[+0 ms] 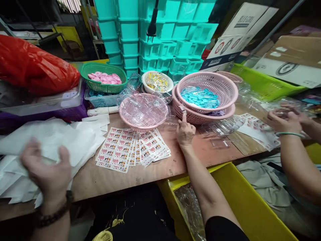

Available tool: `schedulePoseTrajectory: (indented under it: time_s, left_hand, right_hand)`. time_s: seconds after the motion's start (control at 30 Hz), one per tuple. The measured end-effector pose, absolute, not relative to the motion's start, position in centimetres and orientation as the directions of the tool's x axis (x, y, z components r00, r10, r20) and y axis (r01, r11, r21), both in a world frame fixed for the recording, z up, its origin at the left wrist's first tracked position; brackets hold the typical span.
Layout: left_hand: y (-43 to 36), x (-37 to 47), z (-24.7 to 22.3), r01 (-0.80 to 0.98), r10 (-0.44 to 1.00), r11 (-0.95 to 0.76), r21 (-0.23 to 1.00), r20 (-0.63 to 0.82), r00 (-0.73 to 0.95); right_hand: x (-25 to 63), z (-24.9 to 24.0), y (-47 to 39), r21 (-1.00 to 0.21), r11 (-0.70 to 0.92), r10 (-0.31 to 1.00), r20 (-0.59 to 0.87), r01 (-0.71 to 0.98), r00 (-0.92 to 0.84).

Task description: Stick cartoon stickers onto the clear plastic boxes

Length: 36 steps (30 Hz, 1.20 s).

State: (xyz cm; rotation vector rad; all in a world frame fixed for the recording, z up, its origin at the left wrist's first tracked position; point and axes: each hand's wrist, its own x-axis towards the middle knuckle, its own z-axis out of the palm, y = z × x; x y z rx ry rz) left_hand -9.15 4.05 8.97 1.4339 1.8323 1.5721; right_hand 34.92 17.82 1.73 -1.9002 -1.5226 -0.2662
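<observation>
My left hand (47, 167), smeared by motion, is held over a pile of white sheets (82, 134) with thumb and fingers apart and nothing in it. My right hand (186, 132) is above the table in front of the pink baskets, index finger stretched forward and the other fingers curled. On that fingertip is a small whitish piece that looks like a sticker (183, 109). Between my hands lie fanned sheets of cartoon animal stickers (116, 150). Behind them a pink basket (143, 127) holds clear plastic cases (144, 108).
Stacked pink baskets (232, 92) hold blue pieces; a green basket (102, 89) holds pink ones. A white bowl (145, 78) has small colourful pieces. Teal bins (160, 33) rise behind. At right, a co-worker's hands (288, 120) handle clear plastic. A yellow bin (240, 194) stands below the table edge.
</observation>
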Motion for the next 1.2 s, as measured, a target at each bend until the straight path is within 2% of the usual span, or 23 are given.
schedulePoseTrajectory:
  time_s: [0.03,0.07,0.1,0.17,0.23,0.27,0.37,0.43,0.47,0.53,0.63,0.67,0.73,0.8,0.9,1.03,1.1,1.2]
  left_hand:
    - [3.6,-6.6,8.3,0.390,0.792,-0.174,0.904,0.364,-0.490]
    - [3.3,-3.9,7.4,0.271,0.882,-0.169,0.948,0.268,-0.387]
    - [3.1,-1.3,6.5,0.122,0.974,-0.094,0.988,0.116,-0.192]
    - [3.0,3.5,4.9,-0.124,0.983,0.127,0.984,-0.108,0.147]
    - [2.9,7.4,3.7,-0.276,0.940,0.264,0.924,-0.182,0.290]
    - [2.8,8.9,3.4,-0.354,0.922,0.295,0.887,-0.167,0.349]
    - [2.6,11.7,3.4,-0.539,0.895,0.386,0.749,-0.162,0.415]
    - [2.7,11.8,3.7,-0.607,0.904,0.398,0.688,-0.179,0.389]
    - [2.7,11.4,3.7,-0.633,0.918,0.377,0.676,-0.184,0.351]
    - [3.1,9.9,3.7,-0.664,0.952,0.301,0.684,-0.174,0.252]
    - [4.1,6.8,3.5,-0.626,0.983,0.185,0.758,-0.132,0.131]
    - [4.4,5.8,3.4,-0.583,0.987,0.162,0.796,-0.126,0.103]
    - [5.0,4.0,3.4,-0.454,0.993,0.117,0.883,-0.106,0.049]
    - [5.3,2.8,3.5,-0.316,0.996,0.088,0.945,-0.076,0.050]
    - [5.3,1.8,3.8,-0.187,0.982,0.131,0.974,-0.100,0.162]
    - [4.8,1.2,3.5,-0.145,0.927,0.318,0.937,-0.275,0.256]
    - [4.6,1.2,3.1,-0.163,0.914,0.362,0.918,-0.315,0.256]
    - [4.6,1.1,2.3,-0.198,0.923,0.347,0.917,-0.297,0.243]
  right_hand:
    - [34.7,1.9,17.4,-0.480,-0.105,0.737,0.551,0.871,0.392]
    - [34.2,2.2,16.5,-0.601,-0.092,0.687,0.539,0.794,0.488]
    - [33.4,2.5,15.2,-0.727,-0.045,0.651,0.499,0.685,0.572]
    - [31.1,3.0,11.7,-0.920,0.088,0.662,0.341,0.383,0.667]
    - [27.7,3.4,7.9,-0.988,0.138,0.743,0.153,0.074,0.651]
    - [25.9,3.6,6.2,-0.991,0.129,0.777,0.076,-0.039,0.625]
    - [21.4,3.8,3.0,-0.969,0.071,0.845,-0.068,-0.237,0.531]
    - [20.4,3.8,2.4,-0.970,0.052,0.883,-0.066,-0.238,0.465]
    - [20.6,3.9,2.4,-0.982,0.055,0.897,-0.031,-0.182,0.441]
    - [22.0,4.3,2.4,-0.994,0.103,0.887,0.110,0.040,0.448]
    - [24.8,5.9,2.0,-0.889,0.234,0.766,0.418,0.395,0.489]
    - [25.5,6.6,1.7,-0.845,0.296,0.741,0.498,0.445,0.451]
    - [26.0,8.2,1.1,-0.798,0.436,0.779,0.566,0.415,0.270]
    - [25.7,9.5,0.9,-0.815,0.484,0.855,0.518,0.319,0.028]
    - [24.3,10.4,1.8,-0.911,0.321,0.937,0.266,0.259,-0.224]
    - [22.5,10.1,4.3,-0.981,-0.013,0.921,-0.088,0.194,-0.379]
    - [21.9,9.7,5.3,-0.978,-0.112,0.894,-0.177,0.178,-0.411]
    - [21.1,9.3,6.2,-0.969,-0.178,0.876,-0.236,0.174,-0.419]
